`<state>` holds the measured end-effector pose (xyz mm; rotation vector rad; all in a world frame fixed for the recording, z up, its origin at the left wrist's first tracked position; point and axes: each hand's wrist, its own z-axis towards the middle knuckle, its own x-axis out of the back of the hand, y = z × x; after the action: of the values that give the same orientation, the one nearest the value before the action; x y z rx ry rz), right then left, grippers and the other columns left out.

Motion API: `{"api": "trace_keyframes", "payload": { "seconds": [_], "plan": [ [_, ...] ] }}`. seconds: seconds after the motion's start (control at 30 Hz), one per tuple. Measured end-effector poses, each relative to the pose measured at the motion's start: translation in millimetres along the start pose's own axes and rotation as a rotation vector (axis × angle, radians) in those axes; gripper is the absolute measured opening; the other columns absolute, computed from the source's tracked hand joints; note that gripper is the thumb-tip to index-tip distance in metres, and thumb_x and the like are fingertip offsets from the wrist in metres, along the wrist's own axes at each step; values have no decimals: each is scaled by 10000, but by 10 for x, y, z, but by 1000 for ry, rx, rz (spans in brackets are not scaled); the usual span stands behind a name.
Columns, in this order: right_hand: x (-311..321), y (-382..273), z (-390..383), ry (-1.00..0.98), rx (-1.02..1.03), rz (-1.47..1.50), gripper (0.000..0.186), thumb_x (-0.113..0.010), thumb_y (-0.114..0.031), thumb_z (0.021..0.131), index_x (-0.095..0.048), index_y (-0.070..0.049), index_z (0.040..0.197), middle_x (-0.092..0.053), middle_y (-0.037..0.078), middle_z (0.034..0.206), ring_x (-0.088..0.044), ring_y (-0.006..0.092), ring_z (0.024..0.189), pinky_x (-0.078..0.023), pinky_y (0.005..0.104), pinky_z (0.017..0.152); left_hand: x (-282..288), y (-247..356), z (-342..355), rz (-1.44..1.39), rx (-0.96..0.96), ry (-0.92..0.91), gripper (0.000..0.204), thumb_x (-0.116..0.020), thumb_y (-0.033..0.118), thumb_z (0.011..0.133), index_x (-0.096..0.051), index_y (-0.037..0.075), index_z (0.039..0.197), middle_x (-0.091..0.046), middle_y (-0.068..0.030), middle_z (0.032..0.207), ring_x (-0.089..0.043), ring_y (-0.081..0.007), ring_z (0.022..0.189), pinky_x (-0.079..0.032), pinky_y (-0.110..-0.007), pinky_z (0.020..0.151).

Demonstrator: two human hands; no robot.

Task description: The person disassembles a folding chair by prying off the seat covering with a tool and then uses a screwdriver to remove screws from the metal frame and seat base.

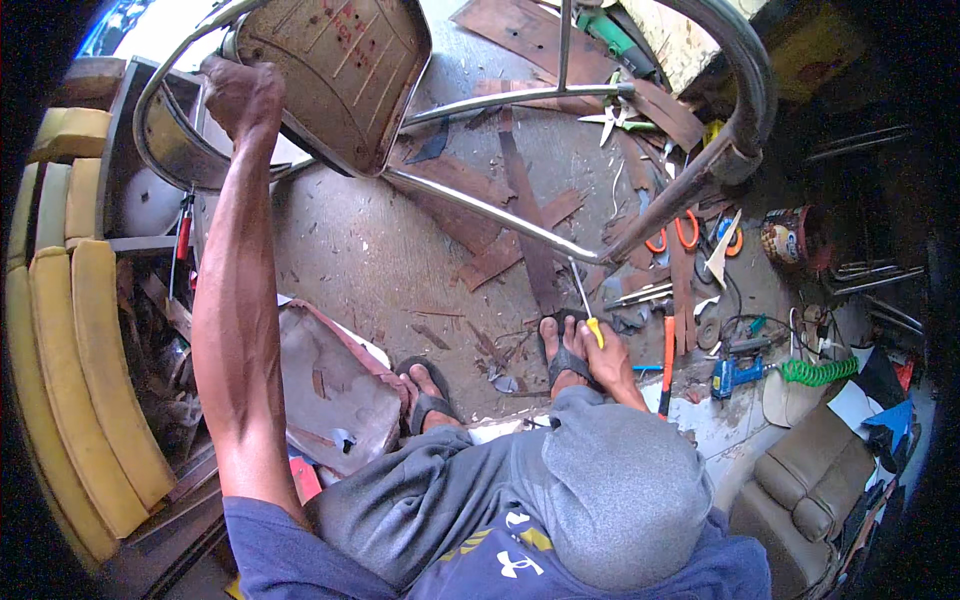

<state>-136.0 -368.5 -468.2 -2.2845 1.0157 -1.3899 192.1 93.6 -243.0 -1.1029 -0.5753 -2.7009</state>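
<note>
A tubular metal chair frame stands tilted before me, with a rust-stained panel attached at its upper left. My left hand is closed in a fist on the panel's left edge, arm stretched forward. My right hand rests low by my right foot, its fingers closed round the yellow handle of a screwdriver. The screwdriver's shaft points up, its tip near the lower bend of the frame's tube. A worn grey upholstery cover lies on the floor by my left foot.
Brown scraps litter the floor. To the right are orange-handled scissors, a blue staple gun, a green coiled hose and a brown cushion. Yellow foam strips and a red-handled screwdriver are at left.
</note>
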Motion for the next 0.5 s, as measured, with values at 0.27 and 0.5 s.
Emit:
{"api": "trace_keyframes", "payload": {
  "seconds": [0.27, 0.5],
  "plan": [
    [95, -49, 86, -115, -48, 14, 485, -579, -486, 946, -628, -30, 1105, -681, 289, 980, -660, 484, 952, -525, 531, 814, -63, 111, -62, -14, -7, 30, 424, -657, 130, 793, -514, -95, 1124, -657, -309, 997, -669, -474, 950, -536, -508, 870],
    [74, 6, 163, -126, -38, -18, 496, -600, -512, 933, -645, -23, 993, -697, 215, 836, -713, 360, 761, -534, 462, 692, -128, -2, -43, 23, -37, 82, 394, -645, 122, 794, -515, -85, 1103, -666, -299, 944, -685, -462, 900, -543, -506, 837]
  ]
}}
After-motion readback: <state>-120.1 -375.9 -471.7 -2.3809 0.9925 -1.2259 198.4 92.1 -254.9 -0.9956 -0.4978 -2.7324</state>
